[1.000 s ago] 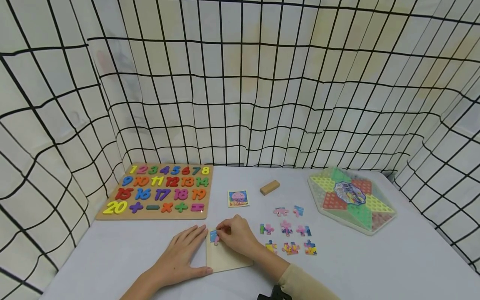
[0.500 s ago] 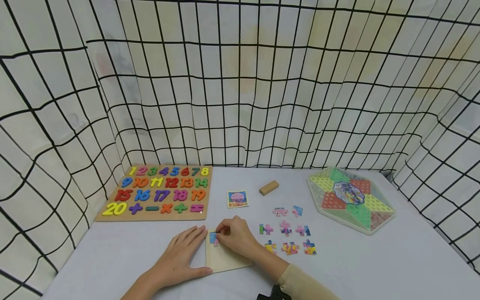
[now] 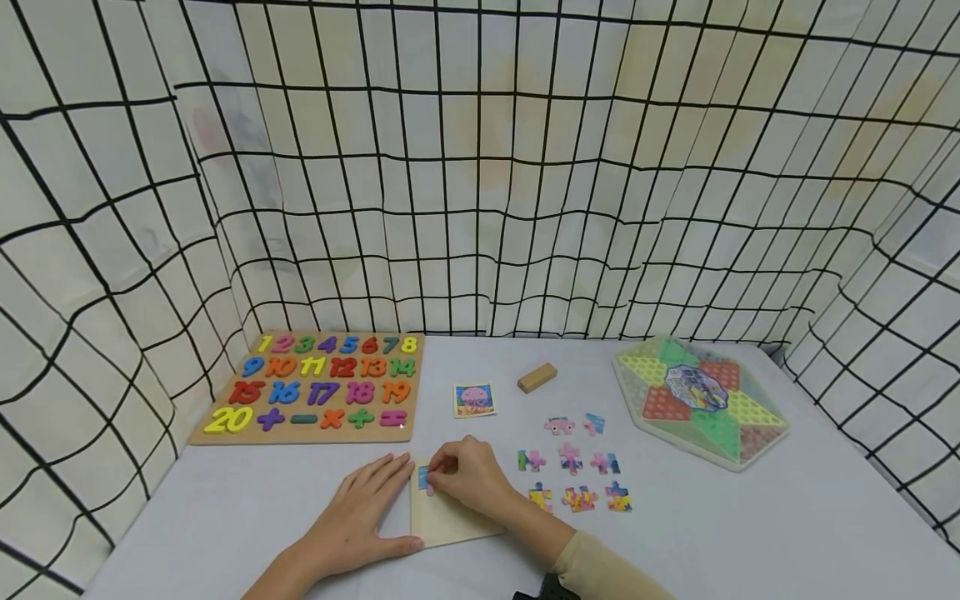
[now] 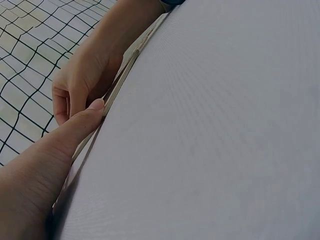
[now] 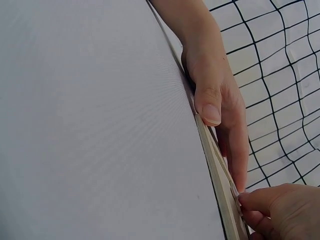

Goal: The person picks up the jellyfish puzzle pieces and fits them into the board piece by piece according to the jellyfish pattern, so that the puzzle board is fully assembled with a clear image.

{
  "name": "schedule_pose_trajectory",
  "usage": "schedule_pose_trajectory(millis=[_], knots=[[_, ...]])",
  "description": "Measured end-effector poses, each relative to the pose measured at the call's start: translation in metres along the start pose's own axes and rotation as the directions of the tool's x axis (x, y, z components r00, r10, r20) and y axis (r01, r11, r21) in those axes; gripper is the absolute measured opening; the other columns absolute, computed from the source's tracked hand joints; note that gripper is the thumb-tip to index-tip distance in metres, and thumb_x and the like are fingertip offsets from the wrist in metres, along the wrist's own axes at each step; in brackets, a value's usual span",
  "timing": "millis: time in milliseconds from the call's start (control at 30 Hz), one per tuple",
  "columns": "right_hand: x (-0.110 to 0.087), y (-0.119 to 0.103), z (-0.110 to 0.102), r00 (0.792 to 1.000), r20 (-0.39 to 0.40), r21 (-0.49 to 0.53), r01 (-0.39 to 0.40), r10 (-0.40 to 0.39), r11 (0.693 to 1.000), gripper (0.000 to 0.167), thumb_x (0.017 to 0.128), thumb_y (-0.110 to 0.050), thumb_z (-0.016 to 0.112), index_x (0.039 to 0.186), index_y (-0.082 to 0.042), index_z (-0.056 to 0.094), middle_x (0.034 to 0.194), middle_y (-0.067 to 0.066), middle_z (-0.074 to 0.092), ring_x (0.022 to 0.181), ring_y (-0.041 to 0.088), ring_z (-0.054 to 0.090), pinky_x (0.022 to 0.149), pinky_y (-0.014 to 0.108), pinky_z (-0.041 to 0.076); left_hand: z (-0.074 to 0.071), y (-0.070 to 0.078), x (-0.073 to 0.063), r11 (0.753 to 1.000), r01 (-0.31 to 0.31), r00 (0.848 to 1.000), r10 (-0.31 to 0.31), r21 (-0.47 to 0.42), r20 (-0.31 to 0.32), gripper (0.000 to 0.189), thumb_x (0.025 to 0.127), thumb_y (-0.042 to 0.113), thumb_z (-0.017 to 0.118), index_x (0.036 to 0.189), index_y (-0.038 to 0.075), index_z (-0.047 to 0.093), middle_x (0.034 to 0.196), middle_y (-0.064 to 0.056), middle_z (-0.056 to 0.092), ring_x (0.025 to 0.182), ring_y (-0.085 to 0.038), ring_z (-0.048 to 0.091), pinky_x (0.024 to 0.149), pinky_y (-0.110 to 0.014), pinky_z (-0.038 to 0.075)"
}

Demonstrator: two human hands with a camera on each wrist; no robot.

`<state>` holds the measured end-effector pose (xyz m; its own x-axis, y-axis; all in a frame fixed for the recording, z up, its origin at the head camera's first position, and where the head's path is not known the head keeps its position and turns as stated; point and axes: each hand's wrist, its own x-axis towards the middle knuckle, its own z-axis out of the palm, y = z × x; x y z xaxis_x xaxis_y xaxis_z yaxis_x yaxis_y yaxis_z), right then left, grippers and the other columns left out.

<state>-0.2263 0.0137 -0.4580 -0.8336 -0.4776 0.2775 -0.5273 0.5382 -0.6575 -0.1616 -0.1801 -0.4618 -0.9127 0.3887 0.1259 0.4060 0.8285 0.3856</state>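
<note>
"While the left hand [image 3: 362,518] rests straight-fingered, what does it touch?"

"The left edge of a square, pale wooden board [image 3: 453,523]."

"And the right hand [image 3: 471,477]?"

"Curled; its fingertips pinch a small blue-and-pink jigsaw piece [image 3: 423,478] jutting left of them, at the board's far-left corner."

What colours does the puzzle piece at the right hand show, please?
The puzzle piece shows blue and some pink, best in the head view.

The white table [image 3: 750,533] bears a number board [image 3: 303,406], tray [image 3: 450,521], card [image 3: 474,400], wooden block [image 3: 537,377], puzzle pieces [image 3: 570,457] and hexagonal box [image 3: 697,387].
</note>
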Motion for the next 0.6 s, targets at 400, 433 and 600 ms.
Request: schedule_pose_trajectory(millis=[400, 433, 600], knots=[[0.001, -0.005, -0.007, 0.999, 0.041, 0.035, -0.010, 0.008, 0.999, 0.006, 0.076, -0.014, 0.074, 0.077, -0.015, 0.069, 0.066, -0.015, 0.054, 0.060, -0.001, 0.046, 0.051, 0.016, 0.041, -0.001, 0.000, 0.000, 1.000, -0.003, 1.000, 0.003, -0.007, -0.004, 0.100, 0.068, 0.078, 0.050, 0.141, 0.010, 0.037, 0.147, -0.005, 0.031, 0.134, -0.030, 0.021, 0.102, -0.055, 0.020], [0.001, -0.006, -0.009, 0.999, 0.049, 0.046, -0.021, 0.018, 0.999, 0.006, 0.076, -0.014, 0.074, 0.077, -0.015, 0.068, 0.066, -0.014, 0.055, 0.060, 0.000, 0.046, 0.051, 0.016, 0.041, -0.001, 0.000, 0.000, 1.000, -0.003, 1.000, 0.003, -0.008, -0.004, 0.100, 0.068, 0.078, 0.050, 0.141, 0.010, 0.037, 0.146, -0.005, 0.031, 0.134, -0.030, 0.021, 0.102, -0.055, 0.020], [0.003, -0.009, -0.019, 0.998, 0.051, 0.050, -0.047, 0.045, 0.998, 0.004, 0.078, -0.010, 0.071, 0.079, -0.013, 0.068, 0.067, -0.013, 0.057, 0.061, 0.002, 0.049, 0.054, 0.017, 0.044, -0.001, 0.000, -0.001, 1.000, 0.005, 1.000, -0.005, -0.007, 0.001, 0.101, 0.067, 0.078, 0.050, 0.141, 0.010, 0.037, 0.146, -0.005, 0.032, 0.134, -0.029, 0.021, 0.103, -0.055, 0.020]])
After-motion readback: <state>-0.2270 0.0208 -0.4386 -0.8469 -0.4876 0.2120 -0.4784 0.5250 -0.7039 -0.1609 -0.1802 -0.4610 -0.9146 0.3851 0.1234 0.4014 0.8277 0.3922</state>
